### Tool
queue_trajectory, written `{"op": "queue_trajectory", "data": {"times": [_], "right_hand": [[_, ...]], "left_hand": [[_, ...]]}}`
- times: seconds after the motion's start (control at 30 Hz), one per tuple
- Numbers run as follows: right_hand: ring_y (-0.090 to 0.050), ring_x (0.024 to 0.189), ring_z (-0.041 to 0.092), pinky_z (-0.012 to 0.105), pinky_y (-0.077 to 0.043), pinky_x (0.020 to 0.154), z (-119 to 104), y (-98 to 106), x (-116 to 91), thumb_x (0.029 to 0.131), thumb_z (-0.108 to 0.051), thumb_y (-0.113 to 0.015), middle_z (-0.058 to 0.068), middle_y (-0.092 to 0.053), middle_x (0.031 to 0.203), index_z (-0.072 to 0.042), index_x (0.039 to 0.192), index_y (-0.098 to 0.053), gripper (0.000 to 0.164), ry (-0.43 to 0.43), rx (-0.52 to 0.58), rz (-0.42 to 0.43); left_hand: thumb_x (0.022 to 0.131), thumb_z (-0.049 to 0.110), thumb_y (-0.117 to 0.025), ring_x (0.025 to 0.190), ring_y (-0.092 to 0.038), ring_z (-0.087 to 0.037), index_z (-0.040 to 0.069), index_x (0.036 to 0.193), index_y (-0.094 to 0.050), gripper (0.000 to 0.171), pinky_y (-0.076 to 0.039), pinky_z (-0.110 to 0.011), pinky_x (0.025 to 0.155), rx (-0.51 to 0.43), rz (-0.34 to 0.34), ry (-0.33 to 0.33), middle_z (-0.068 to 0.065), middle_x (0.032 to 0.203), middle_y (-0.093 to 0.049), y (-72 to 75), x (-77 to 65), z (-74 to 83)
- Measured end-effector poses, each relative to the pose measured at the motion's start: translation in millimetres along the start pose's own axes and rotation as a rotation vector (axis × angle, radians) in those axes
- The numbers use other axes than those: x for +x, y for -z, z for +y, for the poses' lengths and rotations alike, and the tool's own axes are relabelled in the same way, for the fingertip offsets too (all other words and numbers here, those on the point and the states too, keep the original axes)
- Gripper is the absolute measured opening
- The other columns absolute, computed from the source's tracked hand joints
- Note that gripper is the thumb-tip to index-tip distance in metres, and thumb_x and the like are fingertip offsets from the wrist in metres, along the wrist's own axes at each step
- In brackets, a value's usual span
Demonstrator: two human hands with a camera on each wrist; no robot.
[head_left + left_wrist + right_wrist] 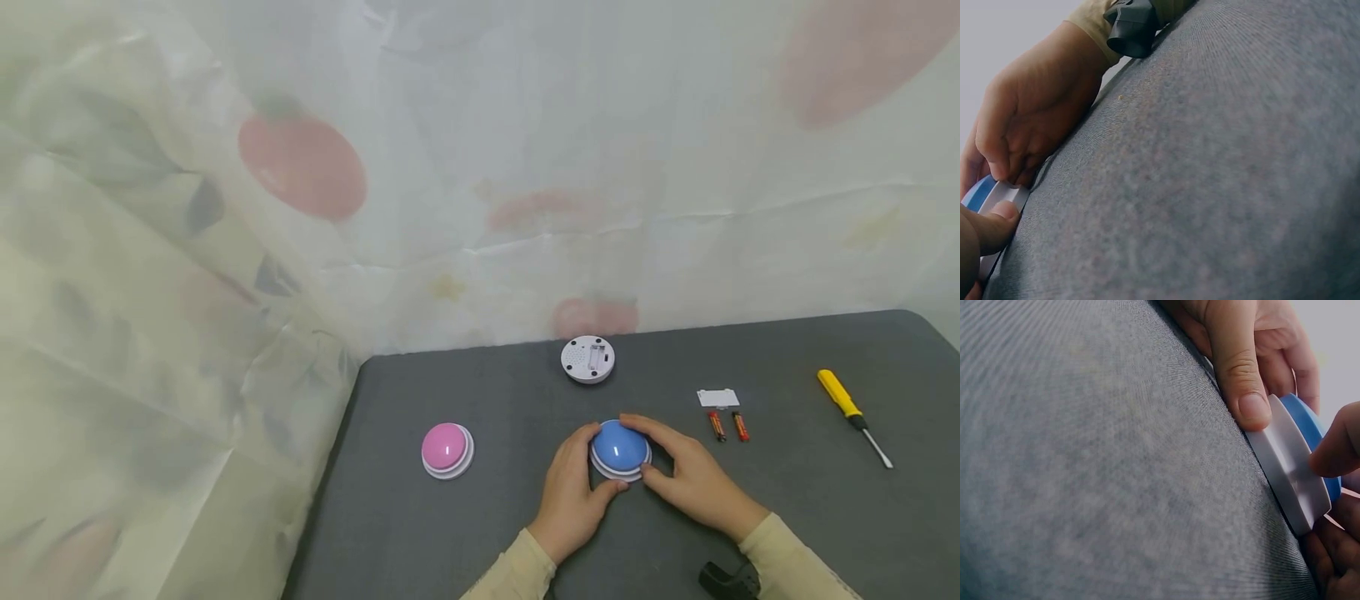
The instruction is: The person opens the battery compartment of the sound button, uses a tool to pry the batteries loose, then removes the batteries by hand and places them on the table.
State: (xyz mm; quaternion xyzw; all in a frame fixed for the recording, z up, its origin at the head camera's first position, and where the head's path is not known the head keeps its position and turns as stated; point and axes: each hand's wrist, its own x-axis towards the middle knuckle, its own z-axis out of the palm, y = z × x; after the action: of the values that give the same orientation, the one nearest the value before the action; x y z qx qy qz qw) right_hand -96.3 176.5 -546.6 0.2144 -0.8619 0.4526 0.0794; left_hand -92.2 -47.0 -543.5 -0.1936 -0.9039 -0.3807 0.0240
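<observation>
A round push button (619, 446) with a blue dome and a white base sits on the dark grey table, dome up. My left hand (573, 490) grips its left side, thumb at the near edge and fingers round the far left. From the right, my right hand (693, 479) holds it between thumb and fingers. In the left wrist view the left thumb (997, 219) presses on the white rim. The right wrist view shows the white base (1288, 462) standing on the cloth with fingertips of both hands on it; part of the blue dome is hidden behind a finger.
A pink push button (444, 446) stands to the left. Farther back lies an upturned white button base (577, 363) with its battery slot exposed. At right are a white cover (717, 398), two small batteries (717, 426) and a yellow-handled screwdriver (838, 392). Patterned curtains hang behind and at left.
</observation>
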Motion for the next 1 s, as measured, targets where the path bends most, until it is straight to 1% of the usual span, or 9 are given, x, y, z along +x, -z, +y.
{"op": "queue_trajectory", "data": {"times": [0.2, 0.3, 0.47, 0.53, 0.63, 0.7, 0.8, 0.93, 1.0], "right_hand": [[-0.046, 0.146, -0.001, 0.004, -0.025, 0.112, 2.2, -0.6, -2.0, 0.089, 0.006, -0.078, 0.004, -0.061, 0.157, -0.012, 0.157, -0.058, 0.073, 0.006, 0.02, 0.003], [-0.044, 0.146, -0.004, 0.005, -0.026, 0.113, 1.4, 0.5, -2.2, 0.09, 0.005, -0.08, 0.008, -0.059, 0.158, -0.01, 0.16, -0.055, 0.075, 0.02, 0.049, 0.012], [-0.056, 0.14, 0.01, 0.012, -0.038, 0.111, -3.2, 2.4, 0.9, 0.092, 0.003, -0.084, 0.019, -0.058, 0.156, -0.01, 0.164, -0.048, 0.082, 0.077, 0.124, 0.051], [-0.06, 0.137, 0.016, 0.014, -0.042, 0.108, -4.2, 2.7, 1.6, 0.093, 0.002, -0.084, 0.02, -0.058, 0.155, -0.012, 0.164, -0.048, 0.081, 0.086, 0.147, 0.067], [-0.06, 0.136, 0.015, 0.016, -0.043, 0.108, -3.7, 3.0, 1.1, 0.094, 0.0, -0.084, 0.016, -0.058, 0.156, -0.013, 0.162, -0.05, 0.077, 0.08, 0.162, 0.079], [-0.059, 0.137, 0.013, 0.017, -0.043, 0.108, -2.8, 3.4, 0.4, 0.094, -0.001, -0.084, 0.012, -0.057, 0.158, -0.012, 0.159, -0.052, 0.073, 0.07, 0.181, 0.07], [-0.054, 0.141, 0.009, 0.018, -0.043, 0.109, -2.2, 3.8, -0.5, 0.094, 0.001, -0.083, 0.011, -0.055, 0.16, -0.01, 0.154, -0.055, 0.067, 0.089, 0.213, 0.048], [-0.057, 0.136, 0.009, 0.021, -0.048, 0.101, -1.2, 2.9, 0.6, 0.093, 0.008, -0.079, 0.014, -0.058, 0.156, -0.013, 0.143, -0.062, 0.057, 0.137, 0.229, 0.068], [-0.061, 0.127, 0.009, 0.022, -0.05, 0.094, -0.6, 1.6, 1.2, 0.093, 0.011, -0.079, 0.015, -0.062, 0.15, -0.015, 0.136, -0.064, 0.053, 0.15, 0.222, 0.092]], "left_hand": [[0.094, 0.027, -0.089, 0.147, -0.05, -0.02, 0.014, 0.159, -0.048, 0.077, -0.045, -0.044, 0.119, -0.021, -0.006, -0.001, -0.004, 0.159, -0.054, -1.4, -0.2, -0.9], [0.096, 0.027, -0.088, 0.147, -0.05, -0.02, 0.014, 0.159, -0.048, 0.075, -0.045, -0.045, 0.119, -0.035, -0.003, -0.013, -0.004, 0.158, -0.053, -1.9, -0.2, -1.0], [0.098, 0.024, -0.084, 0.147, -0.049, -0.02, 0.014, 0.159, -0.048, 0.071, -0.044, -0.046, 0.12, -0.08, 0.007, -0.024, -0.004, 0.158, -0.053, -2.4, 0.3, -1.9], [0.1, 0.026, -0.082, 0.146, -0.049, -0.019, 0.014, 0.159, -0.047, 0.069, -0.044, -0.045, 0.119, -0.111, 0.009, -0.015, -0.004, 0.157, -0.053, -2.3, 0.3, -2.1], [0.104, 0.03, -0.077, 0.138, -0.052, -0.015, 0.013, 0.159, -0.047, 0.066, -0.048, -0.039, 0.114, -0.181, 0.019, -0.004, -0.005, 0.152, -0.055, -1.5, -0.3, -2.3], [0.106, 0.033, -0.074, 0.127, -0.055, -0.012, 0.01, 0.158, -0.049, 0.063, -0.051, -0.034, 0.107, -0.228, 0.045, -0.007, -0.006, 0.145, -0.058, -0.8, -0.7, -2.6], [0.108, 0.034, -0.072, 0.112, -0.056, -0.009, 0.005, 0.154, -0.052, 0.058, -0.052, -0.029, 0.097, -0.28, 0.09, -0.012, -0.005, 0.134, -0.061, 0.2, 0.3, -4.0], [0.108, 0.033, -0.071, 0.1, -0.057, -0.006, 0.002, 0.147, -0.057, 0.052, -0.053, -0.028, 0.088, -0.317, 0.146, -0.042, -0.003, 0.121, -0.065, -0.7, 2.9, -7.5], [0.109, 0.035, -0.069, 0.097, -0.057, -0.006, 0.0, 0.145, -0.058, 0.052, -0.054, -0.028, 0.085, -0.341, 0.154, -0.06, -0.002, 0.116, -0.064, -1.3, 3.2, -9.2]]}}
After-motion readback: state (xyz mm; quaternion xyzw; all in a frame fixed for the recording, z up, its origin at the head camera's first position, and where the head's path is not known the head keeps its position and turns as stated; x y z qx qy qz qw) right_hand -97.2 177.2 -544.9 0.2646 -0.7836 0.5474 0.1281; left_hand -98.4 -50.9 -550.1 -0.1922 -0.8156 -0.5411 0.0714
